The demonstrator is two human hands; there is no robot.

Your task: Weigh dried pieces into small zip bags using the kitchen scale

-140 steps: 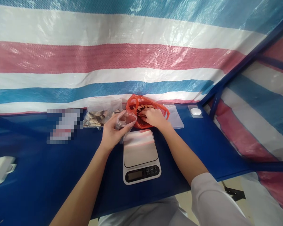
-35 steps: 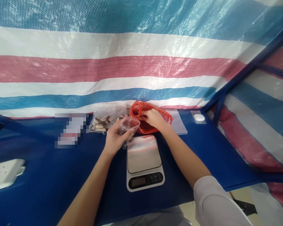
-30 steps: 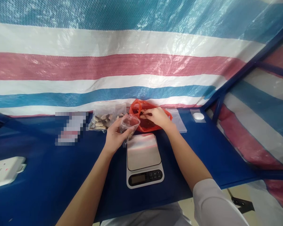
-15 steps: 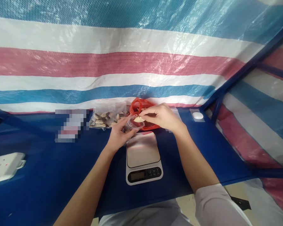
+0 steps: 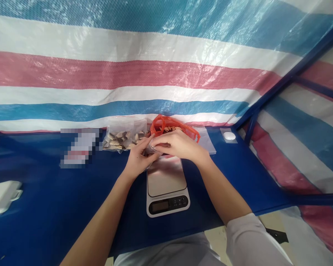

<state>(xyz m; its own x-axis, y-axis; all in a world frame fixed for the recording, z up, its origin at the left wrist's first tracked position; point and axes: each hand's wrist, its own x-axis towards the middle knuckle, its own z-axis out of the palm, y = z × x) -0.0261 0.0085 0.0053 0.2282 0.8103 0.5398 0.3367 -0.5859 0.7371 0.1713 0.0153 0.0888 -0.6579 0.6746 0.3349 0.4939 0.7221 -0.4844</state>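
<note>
My left hand [image 5: 138, 158] is closed around a small clear plastic bag [image 5: 150, 148] above the far end of a white kitchen scale [image 5: 167, 179]. My right hand [image 5: 175, 145] has its fingers bent together at the mouth of that bag, and whatever they pinch is hidden. Behind the right hand an open red plastic bag [image 5: 192, 130] holds brown and pale pieces. Left of the hands lie clear bags of dried slices [image 5: 118, 140], pale with dark edges. The scale's display looks blank.
On the blue table [image 5: 224, 181], clear flat bags [image 5: 208, 142] lie right of the red bag, and a white rounded object [image 5: 229, 136] sits farther right. A white power strip [image 5: 4, 195] is at the left edge. Striped sheeting [image 5: 127, 74] rises behind the table.
My right hand has moved left and down to the clear bag's mouth. The pale slice it held is now out of sight. The left hand keeps its grip.
</note>
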